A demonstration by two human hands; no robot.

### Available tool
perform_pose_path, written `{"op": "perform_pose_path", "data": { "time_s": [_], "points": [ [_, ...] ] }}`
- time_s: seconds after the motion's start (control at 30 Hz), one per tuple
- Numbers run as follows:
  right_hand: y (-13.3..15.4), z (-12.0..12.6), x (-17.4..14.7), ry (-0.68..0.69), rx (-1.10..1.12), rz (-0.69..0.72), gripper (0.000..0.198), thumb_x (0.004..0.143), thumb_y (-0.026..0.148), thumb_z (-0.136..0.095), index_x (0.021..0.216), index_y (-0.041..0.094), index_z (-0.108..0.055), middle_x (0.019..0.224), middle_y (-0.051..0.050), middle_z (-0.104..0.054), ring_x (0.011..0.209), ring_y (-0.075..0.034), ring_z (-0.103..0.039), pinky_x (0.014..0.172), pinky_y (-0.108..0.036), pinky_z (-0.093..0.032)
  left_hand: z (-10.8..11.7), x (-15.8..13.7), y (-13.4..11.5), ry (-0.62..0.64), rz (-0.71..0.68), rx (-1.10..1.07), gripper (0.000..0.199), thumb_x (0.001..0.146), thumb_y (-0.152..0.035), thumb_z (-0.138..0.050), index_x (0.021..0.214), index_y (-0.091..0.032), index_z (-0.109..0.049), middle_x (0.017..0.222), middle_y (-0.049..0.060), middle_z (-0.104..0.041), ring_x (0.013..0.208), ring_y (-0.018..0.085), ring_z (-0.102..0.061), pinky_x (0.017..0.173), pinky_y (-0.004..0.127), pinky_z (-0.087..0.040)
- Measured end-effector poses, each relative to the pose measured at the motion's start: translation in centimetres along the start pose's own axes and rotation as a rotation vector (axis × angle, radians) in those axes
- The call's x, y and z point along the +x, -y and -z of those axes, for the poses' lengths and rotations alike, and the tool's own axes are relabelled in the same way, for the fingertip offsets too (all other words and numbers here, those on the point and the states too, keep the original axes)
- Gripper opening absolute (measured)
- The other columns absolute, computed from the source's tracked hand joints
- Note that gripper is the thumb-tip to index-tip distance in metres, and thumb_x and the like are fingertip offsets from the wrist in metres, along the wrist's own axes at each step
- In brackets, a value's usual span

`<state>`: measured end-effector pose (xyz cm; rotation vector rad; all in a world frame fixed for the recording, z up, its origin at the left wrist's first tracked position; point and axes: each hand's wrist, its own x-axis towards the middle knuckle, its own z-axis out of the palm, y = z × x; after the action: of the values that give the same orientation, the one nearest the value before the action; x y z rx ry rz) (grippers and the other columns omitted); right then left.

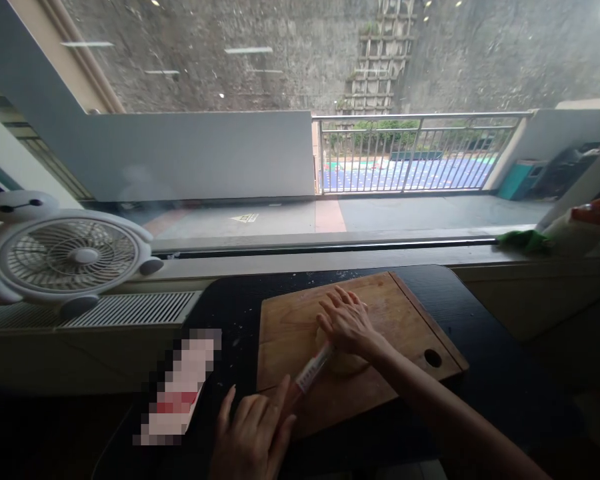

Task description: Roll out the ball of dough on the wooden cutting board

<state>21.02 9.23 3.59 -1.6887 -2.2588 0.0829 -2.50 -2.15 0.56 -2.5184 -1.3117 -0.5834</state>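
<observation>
The board [291,319], smooth, warm-brown wood with visible grain, a dark groove and a round hole near one corner, lies on the black, rounded-cornered worktop [453,283], which shows white flecks. On the board, a flat, pale, rounded sheet of what looks like dough [351,365] shows partly beneath the right hand [347,325] and the slim, cylindrical roller [313,369] with its whitish label. The right hand is spread flat over the roller, fingers extended; the left hand [254,423] sits by its near end, fingers loosely bent, its grip impossible to tell.
</observation>
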Motion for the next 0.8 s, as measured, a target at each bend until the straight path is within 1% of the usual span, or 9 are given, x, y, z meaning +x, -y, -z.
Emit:
{"op": "perform_pose_path", "data": {
  "time_s": [0.13, 0.2, 0.27, 0.37, 0.47, 0.53, 0.63, 0.73, 0.8],
  "points": [
    [1.9, -1.3, 5.5, 0.087, 0.007, -0.016, 0.051, 0.091, 0.052, -0.030, 0.123, 0.020, -0.051, 0.133, -0.011, -0.047, 0.132, -0.027, -0.026, 0.104, -0.044, -0.021, 0.4, 0.1, 0.4, 0.021, 0.109, 0.037, 0.050, 0.089, -0.033, -0.045, 0.137, -0.024, -0.037, 0.092, 0.004, -0.066, 0.086, 0.021, -0.058, 0.101, 0.054, -0.024],
    [2.6, -1.5, 6.6, 0.097, 0.008, 0.005, 0.053, 0.090, 0.053, -0.032, 0.124, 0.018, -0.051, 0.133, -0.012, -0.046, 0.131, -0.027, -0.027, 0.104, -0.043, -0.021, 0.7, -0.2, 0.3, 0.035, 0.126, 0.045, 0.050, 0.089, -0.032, -0.045, 0.138, -0.024, -0.037, 0.093, 0.004, -0.066, 0.088, 0.021, -0.058, 0.101, 0.054, -0.024],
    [2.4, -1.3, 5.8, 0.090, 0.015, 0.055, 0.055, 0.089, 0.054, -0.034, 0.130, 0.019, -0.046, 0.138, -0.010, -0.042, 0.134, -0.025, -0.023, 0.105, -0.041, -0.020, 0.8, -0.6, -0.1, 0.038, 0.102, 0.043, 0.051, 0.089, -0.031, -0.044, 0.139, -0.024, -0.035, 0.094, 0.005, -0.066, 0.089, 0.021, -0.058, 0.102, 0.053, -0.024],
    [0.8, -0.4, 2.1, 0.087, 0.009, 0.104, 0.055, 0.090, 0.052, -0.033, 0.135, 0.021, -0.040, 0.143, -0.007, -0.036, 0.136, -0.023, -0.018, 0.107, -0.039, -0.017, 0.6, -1.2, -1.0, 0.013, 0.017, 0.008, 0.054, 0.088, -0.031, -0.044, 0.140, -0.024, -0.033, 0.094, 0.005, -0.066, 0.087, 0.020, -0.059, 0.103, 0.051, -0.026],
    [-0.9, 0.5, -1.0, 0.059, -0.016, 0.118, 0.048, 0.092, 0.046, -0.032, 0.132, 0.022, -0.043, 0.140, -0.005, -0.041, 0.135, -0.022, -0.019, 0.108, -0.038, -0.015, 0.3, -1.5, -1.7, -0.008, -0.039, -0.053, 0.056, 0.087, -0.034, -0.045, 0.141, -0.026, -0.030, 0.091, 0.004, -0.066, 0.084, 0.019, -0.060, 0.102, 0.048, -0.030],
    [-1.0, 0.6, -1.2, 0.027, -0.019, 0.132, 0.044, 0.092, 0.043, -0.032, 0.130, 0.024, -0.046, 0.137, -0.003, -0.044, 0.135, -0.021, -0.020, 0.108, -0.038, -0.015, 0.2, -1.6, -1.9, -0.009, -0.007, -0.081, 0.057, 0.088, -0.033, -0.044, 0.142, -0.026, -0.028, 0.091, 0.004, -0.066, 0.084, 0.020, -0.060, 0.102, 0.049, -0.030],
    [0.4, -0.2, 1.8, 0.027, -0.003, 0.136, 0.044, 0.093, 0.046, -0.030, 0.128, 0.025, -0.047, 0.134, -0.003, -0.047, 0.133, -0.021, -0.024, 0.106, -0.037, -0.019, 0.3, -1.7, -1.4, -0.003, 0.082, -0.088, 0.057, 0.089, -0.031, -0.042, 0.143, -0.024, -0.025, 0.096, 0.005, -0.067, 0.086, 0.020, -0.060, 0.103, 0.050, -0.027],
    [2.7, -1.4, 5.9, 0.100, -0.004, 0.122, 0.046, 0.091, 0.051, -0.033, 0.123, 0.023, -0.050, 0.128, -0.007, -0.051, 0.129, -0.023, -0.030, 0.102, -0.038, -0.025, 0.5, -2.1, -0.7, 0.022, 0.167, -0.061, 0.056, 0.089, -0.030, -0.043, 0.142, -0.025, -0.027, 0.098, 0.004, -0.067, 0.088, 0.020, -0.060, 0.103, 0.051, -0.026],
    [3.7, -2.0, 7.4, 0.124, -0.015, 0.124, 0.045, 0.090, 0.051, -0.035, 0.119, 0.022, -0.053, 0.124, -0.008, -0.054, 0.127, -0.023, -0.032, 0.101, -0.039, -0.026, 0.7, -2.4, -0.5, 0.044, 0.208, -0.048, 0.054, 0.089, -0.030, -0.043, 0.142, -0.025, -0.028, 0.097, 0.004, -0.066, 0.088, 0.020, -0.060, 0.102, 0.052, -0.026]
  ]
}}
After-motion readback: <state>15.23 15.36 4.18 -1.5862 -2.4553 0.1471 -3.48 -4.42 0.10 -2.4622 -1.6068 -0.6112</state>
